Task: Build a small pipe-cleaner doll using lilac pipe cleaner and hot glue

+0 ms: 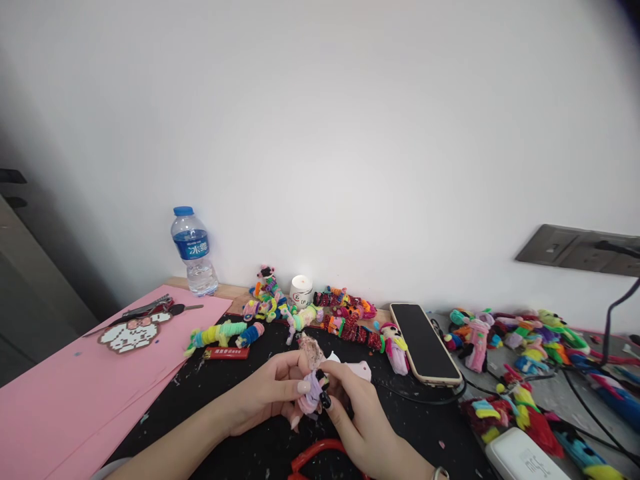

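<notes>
In front of me, a small lilac pipe-cleaner figure (311,393) with black bits on its right side sits between my two hands. My left hand (267,397) has its thumb pressed on the figure's left side, its fingers curled behind. From the right, my right hand (357,407) pinches the figure between thumb and forefinger. Just beyond the fingers lies a crumpled pale pink piece (311,350); I cannot tell its material. Closer to me, partly under my right hand, are red looped handles (320,450), seemingly of scissors.
Several pipe-cleaner figures (357,333) lie along the wall beside a white paper cup (301,291). A water bottle (194,250) stands on pink paper (55,393) at left. Right are a phone (425,343), cables, a heap of figures (535,340) and a white device (525,457).
</notes>
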Demonstrator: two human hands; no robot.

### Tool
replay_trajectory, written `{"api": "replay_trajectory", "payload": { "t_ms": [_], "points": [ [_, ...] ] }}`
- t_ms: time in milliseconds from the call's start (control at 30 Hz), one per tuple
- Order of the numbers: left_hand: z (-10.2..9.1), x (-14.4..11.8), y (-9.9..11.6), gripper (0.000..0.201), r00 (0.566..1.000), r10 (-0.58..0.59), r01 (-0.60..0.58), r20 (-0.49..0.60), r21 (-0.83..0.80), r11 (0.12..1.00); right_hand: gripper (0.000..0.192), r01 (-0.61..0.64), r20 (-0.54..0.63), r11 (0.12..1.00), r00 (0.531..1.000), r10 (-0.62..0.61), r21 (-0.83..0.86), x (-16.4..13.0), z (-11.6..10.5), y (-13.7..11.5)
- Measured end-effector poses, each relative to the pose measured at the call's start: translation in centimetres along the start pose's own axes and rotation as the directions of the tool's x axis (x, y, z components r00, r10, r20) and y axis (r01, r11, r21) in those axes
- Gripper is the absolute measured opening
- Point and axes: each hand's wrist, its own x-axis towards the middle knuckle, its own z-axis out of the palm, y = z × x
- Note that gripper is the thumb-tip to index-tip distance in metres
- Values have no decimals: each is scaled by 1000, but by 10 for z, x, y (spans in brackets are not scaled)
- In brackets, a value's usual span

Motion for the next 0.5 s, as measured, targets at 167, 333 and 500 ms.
{"api": "replay_trajectory", "payload": {
  "t_ms": [167, 333, 500],
  "points": [
    [0, -1, 1, 25, 1000, -10, 10, -8, -1, 1000, 36, -5, 5, 1000, 1000, 5, 14, -1, 0, 0],
    [1, -1, 1, 23, 1000, -3, 4, -15, 9, 1000, 36, 6, -6, 1000, 1000, -6, 2, 0, 0, 0],
    [-2, 0, -1, 22, 1000, 16, -16, -12, -5, 1000, 36, 0, -1, 1000, 1000, 0, 7, -2, 0, 1]
  ]
}}
